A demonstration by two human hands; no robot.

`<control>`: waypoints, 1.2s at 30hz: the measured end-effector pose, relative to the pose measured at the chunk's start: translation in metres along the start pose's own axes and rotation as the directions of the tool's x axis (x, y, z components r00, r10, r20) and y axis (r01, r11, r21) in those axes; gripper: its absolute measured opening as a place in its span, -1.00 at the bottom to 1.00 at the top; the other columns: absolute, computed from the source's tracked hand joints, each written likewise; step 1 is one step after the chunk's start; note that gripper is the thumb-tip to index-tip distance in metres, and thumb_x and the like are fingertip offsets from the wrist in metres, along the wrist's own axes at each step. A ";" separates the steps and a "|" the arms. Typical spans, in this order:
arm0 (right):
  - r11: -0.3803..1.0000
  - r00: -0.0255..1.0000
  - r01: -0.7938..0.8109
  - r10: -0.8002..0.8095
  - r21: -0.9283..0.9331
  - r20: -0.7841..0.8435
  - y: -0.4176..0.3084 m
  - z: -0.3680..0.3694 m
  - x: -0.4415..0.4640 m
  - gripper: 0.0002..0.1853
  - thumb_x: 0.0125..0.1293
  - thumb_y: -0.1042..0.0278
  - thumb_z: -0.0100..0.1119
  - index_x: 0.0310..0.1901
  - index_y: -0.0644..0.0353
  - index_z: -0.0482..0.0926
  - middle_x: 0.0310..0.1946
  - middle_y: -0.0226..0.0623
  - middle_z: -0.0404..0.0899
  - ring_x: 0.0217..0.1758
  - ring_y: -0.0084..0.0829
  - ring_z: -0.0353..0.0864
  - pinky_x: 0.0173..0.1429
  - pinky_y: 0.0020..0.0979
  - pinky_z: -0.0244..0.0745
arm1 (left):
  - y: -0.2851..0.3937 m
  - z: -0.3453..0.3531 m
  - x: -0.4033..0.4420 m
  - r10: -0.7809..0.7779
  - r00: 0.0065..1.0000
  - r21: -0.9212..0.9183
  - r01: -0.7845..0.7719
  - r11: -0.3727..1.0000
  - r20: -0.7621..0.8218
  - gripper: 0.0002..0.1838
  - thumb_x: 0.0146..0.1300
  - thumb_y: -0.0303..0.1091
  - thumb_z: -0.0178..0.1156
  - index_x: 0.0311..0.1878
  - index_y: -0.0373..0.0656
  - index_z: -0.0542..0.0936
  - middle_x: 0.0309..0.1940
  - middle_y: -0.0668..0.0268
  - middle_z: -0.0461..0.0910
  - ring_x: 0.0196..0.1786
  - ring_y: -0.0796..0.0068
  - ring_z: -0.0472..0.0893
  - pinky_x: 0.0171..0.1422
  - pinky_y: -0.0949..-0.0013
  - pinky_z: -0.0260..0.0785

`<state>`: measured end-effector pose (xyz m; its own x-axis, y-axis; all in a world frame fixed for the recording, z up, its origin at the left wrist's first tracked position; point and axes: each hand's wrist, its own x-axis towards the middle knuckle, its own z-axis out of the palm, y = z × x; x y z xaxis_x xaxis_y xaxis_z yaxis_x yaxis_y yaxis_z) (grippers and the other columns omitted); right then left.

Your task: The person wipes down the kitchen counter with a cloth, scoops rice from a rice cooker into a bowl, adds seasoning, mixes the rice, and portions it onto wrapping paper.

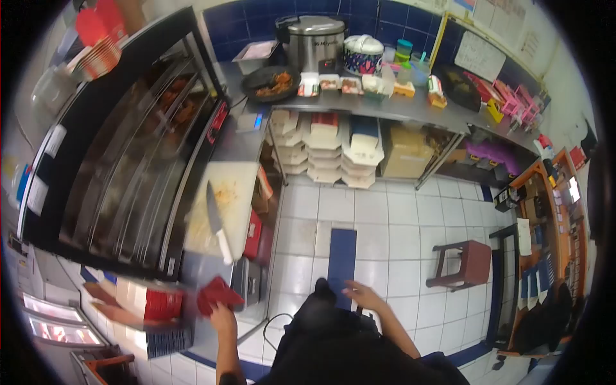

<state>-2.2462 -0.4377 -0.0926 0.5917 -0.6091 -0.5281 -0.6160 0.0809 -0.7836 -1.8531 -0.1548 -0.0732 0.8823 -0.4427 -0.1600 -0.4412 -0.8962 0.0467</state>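
At the near end of the grey metal tabletop (203,268), see one crumpled red cloth (217,292), grasped by the fingers of the left hand (222,314). Judge it light, soft, limp, hardly breakable; best gathered through the middle. Nothing visible in the right hand (363,296), fingers loosely released. Count also one long white-handled steel knife (215,212), lying on one white rectangular cutting board (237,186), and one dark-red stool (466,264).

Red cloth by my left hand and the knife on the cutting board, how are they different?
The red cloth is one colour; the knife has a dark blade and a white handle. The cloth is bunched and soft-looking; the knife is long, straight and rigid-looking. The left hand touches the cloth, while the knife lies untouched on the cutting board.
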 end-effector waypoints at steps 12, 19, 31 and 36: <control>0.240 0.844 -0.362 -0.326 0.901 0.426 -0.223 -0.069 0.167 -0.39 0.51 -0.27 -0.05 0.37 -0.01 0.39 0.24 -0.37 0.46 0.21 -0.36 0.49 0.28 -0.28 0.40 | 0.336 -0.166 0.043 0.854 0.300 -0.903 0.212 0.374 0.424 -0.11 0.49 0.42 -0.39 0.57 -0.11 0.22 0.66 0.10 -0.14 0.66 0.10 -0.04 0.51 0.05 0.28; -0.426 0.864 -0.248 -0.503 0.870 0.000 -0.158 -0.101 0.307 -0.40 0.50 -0.28 -0.08 0.35 -0.03 0.40 0.21 -0.32 0.50 0.19 -0.35 0.51 0.22 -0.23 0.46 | 0.516 -0.079 0.105 0.789 0.594 -0.605 -0.689 0.398 -0.157 -0.11 0.31 0.18 0.22 0.61 0.09 0.14 0.60 -0.25 -0.15 0.58 -0.51 -0.19 0.57 -0.45 -0.35; 0.363 0.985 -0.071 -0.119 0.929 0.122 -0.203 -0.333 0.348 -0.60 0.60 0.11 -0.11 0.27 0.17 0.46 0.04 -0.35 0.62 0.14 -0.41 0.59 0.17 -0.40 0.51 | 0.729 -0.020 0.265 0.320 0.847 -0.902 0.426 0.073 0.426 -0.38 0.43 0.17 0.15 -0.20 -0.37 0.69 -0.50 0.22 0.63 -0.36 0.39 0.59 -0.20 0.20 0.46; 0.700 0.970 0.218 -0.231 0.680 -0.074 -0.181 -0.366 0.394 -0.42 0.49 0.34 0.17 0.49 0.17 0.29 -0.04 -0.31 0.63 -0.01 -0.55 0.54 0.14 -0.44 0.47 | 0.760 -0.015 0.372 -0.068 0.998 -0.946 0.032 0.323 0.011 -0.37 0.45 0.12 0.14 -0.12 -0.45 0.67 -0.33 0.02 0.70 -0.24 0.23 0.65 -0.07 0.16 0.48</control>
<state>-2.0917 -0.9809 -0.0397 0.6780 -0.6678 -0.3074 0.0519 0.4606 -0.8861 -1.8578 -1.0010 -0.0823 0.9086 -0.3800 -0.1732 0.0408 -0.3319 0.9424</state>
